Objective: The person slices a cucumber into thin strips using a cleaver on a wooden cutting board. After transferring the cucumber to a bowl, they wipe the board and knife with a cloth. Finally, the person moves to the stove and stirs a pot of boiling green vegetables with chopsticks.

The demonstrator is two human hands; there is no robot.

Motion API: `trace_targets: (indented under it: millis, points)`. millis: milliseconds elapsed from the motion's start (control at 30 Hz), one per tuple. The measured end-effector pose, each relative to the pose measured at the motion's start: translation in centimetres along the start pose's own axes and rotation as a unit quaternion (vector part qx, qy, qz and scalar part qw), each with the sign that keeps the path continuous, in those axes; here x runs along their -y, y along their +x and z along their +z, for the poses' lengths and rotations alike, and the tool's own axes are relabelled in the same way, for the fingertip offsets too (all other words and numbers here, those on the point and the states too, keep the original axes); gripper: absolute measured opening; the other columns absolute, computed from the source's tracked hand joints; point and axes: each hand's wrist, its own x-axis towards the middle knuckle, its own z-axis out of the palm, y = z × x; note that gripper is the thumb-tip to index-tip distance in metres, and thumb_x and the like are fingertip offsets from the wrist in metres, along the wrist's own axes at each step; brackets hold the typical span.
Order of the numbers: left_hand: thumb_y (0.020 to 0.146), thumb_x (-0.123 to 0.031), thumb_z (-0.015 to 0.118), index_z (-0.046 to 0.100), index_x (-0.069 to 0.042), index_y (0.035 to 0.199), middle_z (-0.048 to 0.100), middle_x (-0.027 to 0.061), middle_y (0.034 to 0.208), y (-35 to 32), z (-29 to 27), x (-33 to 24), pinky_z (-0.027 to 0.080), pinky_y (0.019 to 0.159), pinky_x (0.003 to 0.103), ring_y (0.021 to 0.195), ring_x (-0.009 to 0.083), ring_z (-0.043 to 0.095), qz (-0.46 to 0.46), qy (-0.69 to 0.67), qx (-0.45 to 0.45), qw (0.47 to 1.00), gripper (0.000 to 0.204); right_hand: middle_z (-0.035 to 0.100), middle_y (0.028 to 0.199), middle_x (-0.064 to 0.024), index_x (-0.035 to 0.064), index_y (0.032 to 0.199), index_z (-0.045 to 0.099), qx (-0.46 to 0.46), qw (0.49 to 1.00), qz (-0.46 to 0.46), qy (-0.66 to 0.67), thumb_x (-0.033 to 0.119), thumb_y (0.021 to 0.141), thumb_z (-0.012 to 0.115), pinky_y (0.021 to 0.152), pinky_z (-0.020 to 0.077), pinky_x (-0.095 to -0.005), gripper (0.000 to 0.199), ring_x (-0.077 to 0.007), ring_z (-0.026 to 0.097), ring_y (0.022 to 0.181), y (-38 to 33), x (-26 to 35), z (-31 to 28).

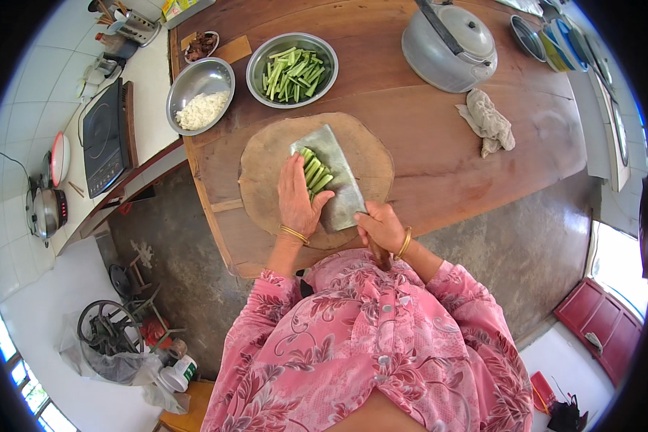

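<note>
My right hand (383, 229) is closed round the wooden handle of a cleaver (348, 189). The broad grey blade lies flat, or nearly so, over a round wooden chopping board (266, 155); I cannot tell whether it touches the wood. Cut green cucumber sticks (315, 173) sit in a row on the blade. Against their left side rests my left hand (299, 196), fingers stretched out and thumb spread toward the lower ends of the sticks. Part of the sticks is hidden by this hand. Past the board stands a metal bowl (330, 90) heaped with more cucumber sticks (294, 74).
A metal bowl (222, 70) of white minced food (201, 110) and a small dish of brown pieces (200, 46) stand at the far left. At the far right are a large kettle (439, 57) and a crumpled cloth (488, 122). An induction cooker (102, 140) lies on the left counter.
</note>
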Motion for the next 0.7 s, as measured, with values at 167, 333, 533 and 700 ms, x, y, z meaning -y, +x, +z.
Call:
trace_targets:
  millis: [167, 333, 533, 700]
  points:
    - [0.086, -0.045, 0.056, 0.028, 0.007, 0.135, 0.033, 0.0255, 0.138, 0.2, 0.2, -0.5, 0.026, 0.106, 0.042, 0.128, 0.0394, 0.032, -0.065, -0.107, -0.079, 0.989, 0.077, 0.055, 0.058, -0.0049, -0.0008, 0.074, 0.048, 0.000, 0.999, -0.017, 0.035, 0.011, 0.086, 0.054, 0.040, 0.0416, -0.0262, 0.018, -0.0108, 0.052, 0.044, 2.1, 0.4, 3.3]
    - [0.081, -0.039, 0.064, 0.029, 0.005, 0.137, 0.034, 0.0235, 0.139, 3.1, -0.9, 0.2, 0.025, 0.107, 0.040, 0.129, 0.0357, 0.033, -0.033, -0.092, -0.091, 0.991, 0.079, 0.055, 0.055, -0.0060, -0.0018, 0.071, 0.049, -0.010, 0.997, -0.072, 0.027, 0.009, 0.086, 0.053, 0.038, 0.0413, -0.0272, 0.019, -0.0118, 0.053, 0.042, 4.5, 2.3, 3.4]
    - [0.081, -0.042, 0.062, 0.036, 0.001, 0.133, 0.030, 0.0270, 0.136, 12.9, -1.6, 0.9, 0.026, 0.104, 0.047, 0.125, 0.0426, 0.031, 0.075, -0.040, -0.065, 0.994, 0.072, 0.055, 0.058, -0.0064, -0.0032, 0.070, 0.050, -0.048, 0.992, -0.107, 0.040, 0.008, 0.085, 0.050, 0.041, 0.0431, -0.0278, 0.018, -0.0129, 0.053, 0.044, 9.1, 9.9, 2.1]
    - [0.088, -0.035, 0.053, 0.041, -0.002, 0.130, 0.034, 0.0255, 0.133, 19.1, -0.2, 3.8, 0.028, 0.102, 0.047, 0.122, 0.0428, 0.035, 0.121, 0.007, -0.052, 0.991, 0.055, 0.054, 0.056, -0.0078, -0.0034, 0.066, 0.048, -0.064, 0.995, -0.070, 0.036, 0.005, 0.081, 0.051, 0.038, 0.0419, -0.0296, 0.017, -0.0147, 0.052, 0.041, 12.3, 13.1, 0.1]
